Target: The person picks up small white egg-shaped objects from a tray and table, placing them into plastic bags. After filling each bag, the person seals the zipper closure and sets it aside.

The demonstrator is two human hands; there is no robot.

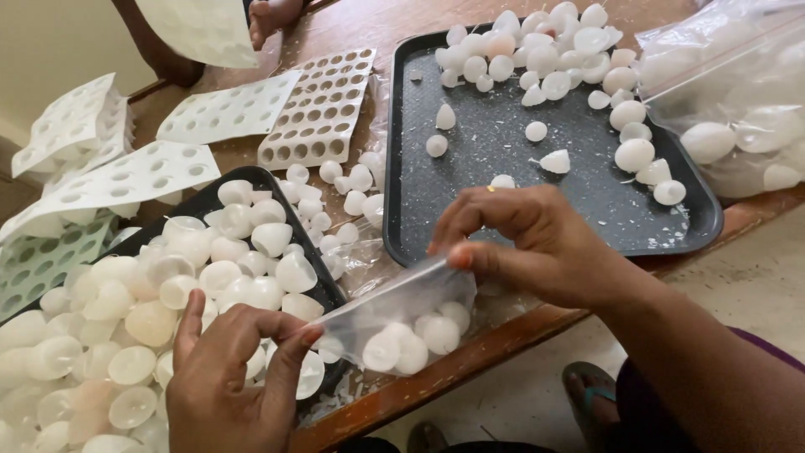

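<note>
My left hand and my right hand both pinch the top edge of a small clear plastic bag stretched between them over the table's front edge. Several white dome-shaped pieces sit inside the bag's bottom. My left hand hovers over a black tray heaped with white and translucent domed pieces. My right hand is just in front of a second black tray that carries scattered white pieces and small flakes. A ring shows on a finger of my right hand.
White moulded sheets with round holes lie at the back left. A large clear bag of white pieces rests at the right. Another person's foot is at the top. The wooden table edge runs diagonally; a sandal is below.
</note>
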